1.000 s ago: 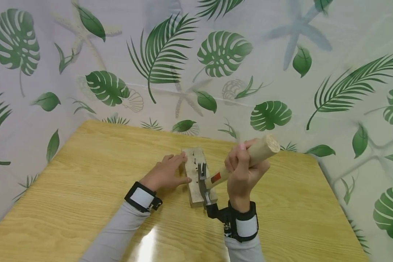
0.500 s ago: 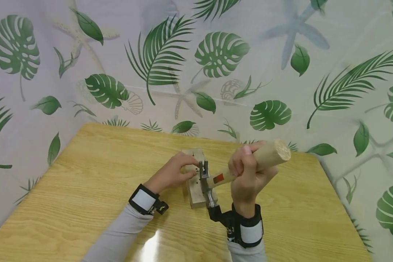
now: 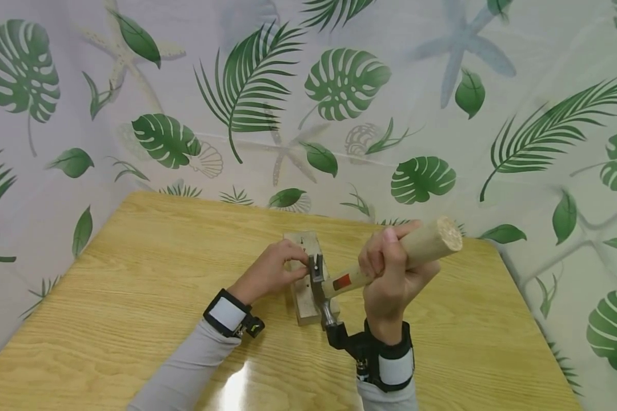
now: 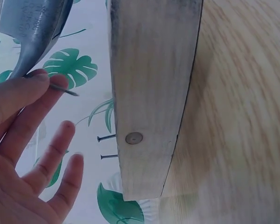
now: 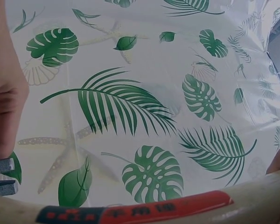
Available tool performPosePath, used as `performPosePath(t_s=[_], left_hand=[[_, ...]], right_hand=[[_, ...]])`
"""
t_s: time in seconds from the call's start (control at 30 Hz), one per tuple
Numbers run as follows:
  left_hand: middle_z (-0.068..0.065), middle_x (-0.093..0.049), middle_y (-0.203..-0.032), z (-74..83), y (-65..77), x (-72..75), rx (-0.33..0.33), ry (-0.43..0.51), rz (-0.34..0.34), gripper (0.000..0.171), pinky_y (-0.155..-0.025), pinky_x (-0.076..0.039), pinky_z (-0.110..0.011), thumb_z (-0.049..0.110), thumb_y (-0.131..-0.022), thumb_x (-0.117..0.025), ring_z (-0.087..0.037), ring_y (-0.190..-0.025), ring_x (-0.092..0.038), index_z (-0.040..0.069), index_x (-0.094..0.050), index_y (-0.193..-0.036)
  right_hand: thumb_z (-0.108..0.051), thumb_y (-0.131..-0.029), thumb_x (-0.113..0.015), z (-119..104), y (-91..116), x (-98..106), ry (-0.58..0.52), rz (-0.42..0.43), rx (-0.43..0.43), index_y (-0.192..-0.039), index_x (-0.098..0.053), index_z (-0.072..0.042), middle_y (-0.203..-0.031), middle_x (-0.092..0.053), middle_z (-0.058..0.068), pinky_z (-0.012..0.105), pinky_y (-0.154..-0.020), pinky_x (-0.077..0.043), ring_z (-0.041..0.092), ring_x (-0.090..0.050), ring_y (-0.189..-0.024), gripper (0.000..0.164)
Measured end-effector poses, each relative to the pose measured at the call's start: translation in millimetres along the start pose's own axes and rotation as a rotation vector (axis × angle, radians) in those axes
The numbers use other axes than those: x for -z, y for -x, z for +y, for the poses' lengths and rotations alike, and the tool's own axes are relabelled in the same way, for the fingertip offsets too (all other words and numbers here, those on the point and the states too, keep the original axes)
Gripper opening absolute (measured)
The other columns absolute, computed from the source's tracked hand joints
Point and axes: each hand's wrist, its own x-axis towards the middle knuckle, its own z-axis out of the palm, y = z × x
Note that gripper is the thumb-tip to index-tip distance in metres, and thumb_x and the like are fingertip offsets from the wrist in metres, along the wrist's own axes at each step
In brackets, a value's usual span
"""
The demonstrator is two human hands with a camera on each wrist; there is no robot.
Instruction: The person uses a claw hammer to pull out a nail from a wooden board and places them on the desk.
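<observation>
My right hand (image 3: pixel 393 279) grips the wooden handle of a claw hammer (image 3: pixel 319 288), with its claw pointing away from me above a wooden block (image 3: pixel 305 308). Thumb and fingertips of my left hand (image 3: pixel 272 271) meet beside the claw over the block. In the left wrist view, that hand pinches a nail (image 4: pixel 65 90) against the hammer's metal head (image 4: pixel 35 28); the nail's tip stands free of the wood. Two other nails (image 4: pixel 107 137) stick out of the block's face. The right wrist view shows the claw tips (image 5: pixel 2 177) and the labelled handle (image 5: pixel 144 210).
The block lies on a wood-grain table (image 3: pixel 159 274). Behind it hangs a leaf-patterned cloth (image 3: pixel 267 171), close to the table's back edge. A round metal disc (image 4: pixel 134 138) shows on the block's side.
My left hand has moved from the block's left edge to over the block, where it now pinches a nail at the claw. The hammer has shifted only slightly.
</observation>
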Motion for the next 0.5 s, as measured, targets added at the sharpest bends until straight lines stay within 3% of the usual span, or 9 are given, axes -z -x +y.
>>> performPosePath(t_s=[0.3, 0.5], left_hand=[[-0.004, -0.076, -0.102, 2.4, 0.3, 2.1, -0.019, 0.026, 0.172, 0.013, -0.081, -0.056, -0.047, 0.009, -0.091, -0.075, -0.026, -0.098, -0.068, 0.011, -0.08, -0.104], [0.001, -0.077, -0.104, 4.5, 1.2, 11.3, 0.019, 0.021, 0.226, 0.01, -0.084, -0.056, -0.045, 0.018, -0.093, -0.076, -0.021, -0.099, -0.068, 0.015, -0.079, -0.102]], right_hand=[[0.004, -0.091, -0.047, -2.7, 0.5, -0.6, -0.006, -0.027, -0.023, -0.072, -0.039, 0.004, -0.049, -0.031, 0.001, 0.021, -0.033, -0.022, 0.008, -0.026, -0.037, 0.02], [0.003, -0.091, -0.048, -4.4, 0.8, 1.0, 0.006, -0.026, -0.023, -0.072, -0.039, 0.004, -0.048, -0.031, 0.001, 0.022, -0.033, -0.023, 0.008, -0.026, -0.037, 0.021]])
